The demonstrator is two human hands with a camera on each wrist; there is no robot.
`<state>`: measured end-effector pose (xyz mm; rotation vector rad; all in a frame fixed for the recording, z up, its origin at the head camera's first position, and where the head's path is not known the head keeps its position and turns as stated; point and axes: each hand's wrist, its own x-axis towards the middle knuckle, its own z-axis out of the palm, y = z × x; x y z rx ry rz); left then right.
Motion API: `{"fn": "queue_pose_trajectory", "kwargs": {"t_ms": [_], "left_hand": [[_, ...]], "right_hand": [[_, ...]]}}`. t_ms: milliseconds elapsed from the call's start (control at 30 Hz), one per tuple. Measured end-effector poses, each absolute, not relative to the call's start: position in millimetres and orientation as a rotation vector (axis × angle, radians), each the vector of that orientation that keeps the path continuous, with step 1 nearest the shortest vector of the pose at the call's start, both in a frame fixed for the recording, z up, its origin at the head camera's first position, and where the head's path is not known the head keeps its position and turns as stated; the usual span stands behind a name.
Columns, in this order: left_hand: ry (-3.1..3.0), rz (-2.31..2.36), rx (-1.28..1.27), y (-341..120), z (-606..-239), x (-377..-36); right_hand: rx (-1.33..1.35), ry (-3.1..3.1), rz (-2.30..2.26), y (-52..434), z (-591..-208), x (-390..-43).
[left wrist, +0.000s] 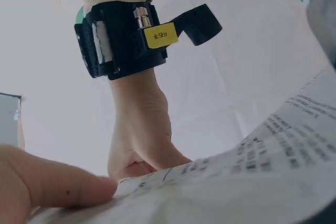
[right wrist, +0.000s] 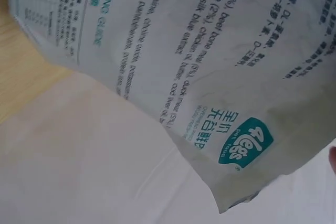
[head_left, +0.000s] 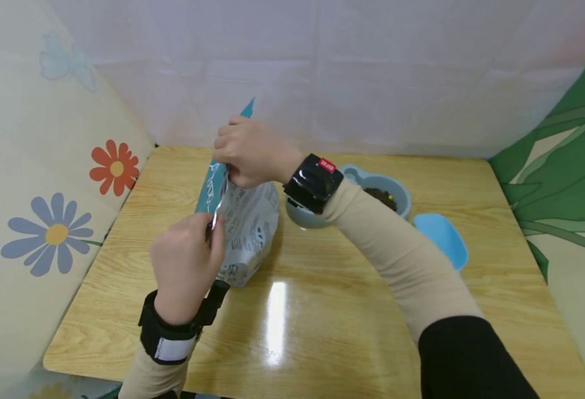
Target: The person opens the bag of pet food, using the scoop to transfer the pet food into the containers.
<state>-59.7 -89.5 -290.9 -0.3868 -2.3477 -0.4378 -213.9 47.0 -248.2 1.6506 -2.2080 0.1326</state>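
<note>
A white and teal pet food bag [head_left: 252,227] stands on the left half of the table. My left hand [head_left: 184,260] pinches the near end of its top edge, thumb along the rim. At the far end of that edge, my right hand [head_left: 254,149] grips the bag with curled fingers, and a teal corner sticks up beyond them. The left wrist view has the left thumb [left wrist: 68,184] on the printed bag [left wrist: 262,177] and the right hand [left wrist: 140,124] behind it. Printed text and a teal logo on the bag [right wrist: 157,51] fill much of the right wrist view.
A grey-blue bowl [head_left: 403,191] holding brown kibble [head_left: 381,197] sits behind the right wrist, partly hidden. Right of it lies a light-blue rounded plastic piece [head_left: 442,238], partly covered by the right forearm. White cloth [head_left: 397,83] hangs along the table's back edge.
</note>
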Motion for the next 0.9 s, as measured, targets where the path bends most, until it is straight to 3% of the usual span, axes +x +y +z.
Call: {"fn": "queue_pose_trajectory", "kwargs": {"t_ms": [467,900], "left_hand": [[-2.323,-0.428,-0.403,-88,-294,-66],[-2.309,-0.484,-0.403,-88,-293,-72]], "right_hand": [[1.661,-2.269,0.201,47,-251,-214],[1.803,-2.210,0.267,49,-245,-192]]}}
